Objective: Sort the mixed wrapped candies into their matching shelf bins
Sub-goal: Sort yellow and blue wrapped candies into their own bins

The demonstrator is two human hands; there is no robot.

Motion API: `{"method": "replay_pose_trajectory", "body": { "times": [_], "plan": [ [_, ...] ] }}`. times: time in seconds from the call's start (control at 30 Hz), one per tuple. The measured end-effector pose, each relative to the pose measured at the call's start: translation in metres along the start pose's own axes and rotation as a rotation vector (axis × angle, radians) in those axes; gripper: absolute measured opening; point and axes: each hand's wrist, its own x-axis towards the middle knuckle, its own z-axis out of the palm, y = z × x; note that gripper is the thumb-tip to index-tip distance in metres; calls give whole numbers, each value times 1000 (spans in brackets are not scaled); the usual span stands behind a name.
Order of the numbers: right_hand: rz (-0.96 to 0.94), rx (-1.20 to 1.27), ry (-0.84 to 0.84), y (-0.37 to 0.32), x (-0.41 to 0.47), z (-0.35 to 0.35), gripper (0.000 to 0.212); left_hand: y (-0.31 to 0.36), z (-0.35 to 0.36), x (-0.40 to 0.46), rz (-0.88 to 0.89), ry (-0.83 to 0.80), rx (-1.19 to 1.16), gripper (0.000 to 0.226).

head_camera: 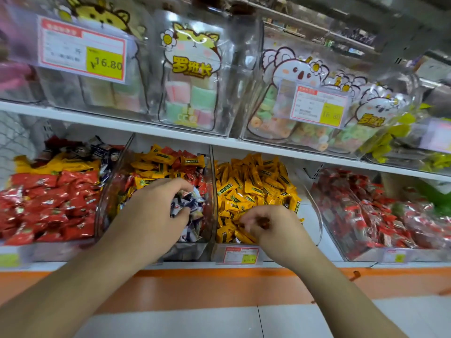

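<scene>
Four clear shelf bins in a row on the lower shelf. Far-left bin [48, 247] holds red candies [48, 206]; the next, mixed bin [212, 191] yellow, red and blue-white candies [188, 203]; then yellow candies [256, 186]; far right, red-trimmed clear wrappers [366, 215].

A white shelf board [170, 132] runs across the shop display, with another white ledge below it edged by an orange strip [219, 276]. Pale floor tiles [195, 320] lie beneath, split by a dark grout line. At upper right, blurred further shelving [317, 28] seems to hold packaged goods.
</scene>
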Motion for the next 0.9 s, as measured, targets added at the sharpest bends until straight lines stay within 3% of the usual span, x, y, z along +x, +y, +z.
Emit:
{"method": "replay_pose_trajectory", "body": {
  "times": [0.2, 0.33, 0.57, 0.73, 0.9],
  "plan": [
    [25, -236, -175, 1, 20, 12, 18, 3, 8, -1, 75, -94, -15, 28],
    [56, -258, -201, -2, 27, 17, 8, 2, 11, -2, 99, -104, -20, 26],
    [44, -269, -161, 3, 30, 21, 28, 1, 12, -1, 102, -94, -17, 25],
    [-3, 8, -28, 0, 17, 4, 30, 2, 11, -6, 110, -65, -37, 22],
    [-64, 439, 73, -31, -1, -9, 14, 9, 14, -10, 67, -73, -218, 20]
  ]
}}
